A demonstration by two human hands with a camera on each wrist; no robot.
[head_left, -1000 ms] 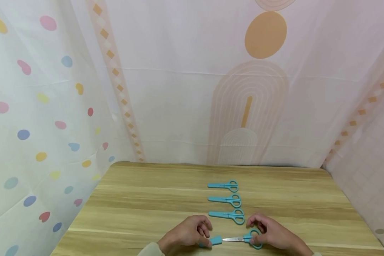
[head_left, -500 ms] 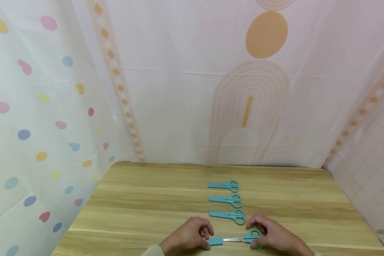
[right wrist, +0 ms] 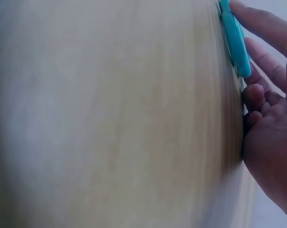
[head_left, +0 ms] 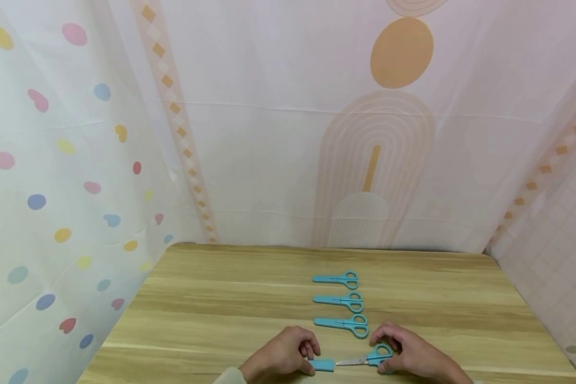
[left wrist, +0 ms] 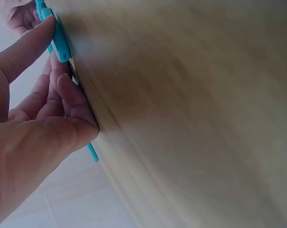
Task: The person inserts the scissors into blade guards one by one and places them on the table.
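At the table's near side my left hand (head_left: pixel 288 349) pinches a light blue scissors sheath (head_left: pixel 324 365) between thumb and fingers. The sheath's rounded end (left wrist: pixel 61 45) shows under the thumb in the left wrist view. My right hand (head_left: pixel 415 354) holds a pair of blue-handled scissors (head_left: pixel 378 354) by the finger loops. Their bare metal blades are together and point left, with the tip right at the sheath's mouth. In the right wrist view the handle (right wrist: pixel 236 45) lies close over the table, beside the thumb and fingers.
Three sheathed blue scissors, the far (head_left: pixel 336 279), middle (head_left: pixel 338 300) and near (head_left: pixel 341 323) ones, lie in a column beyond my hands, loops to the right. The wooden table (head_left: pixel 211 298) meets patterned curtains (head_left: pixel 259 176) at its back and sides.
The sheath in my left hand has swung from a slight tilt to nearly level and shifted a little towards me. The blade tip has dipped slightly towards me. The three sheathed scissors stay put.
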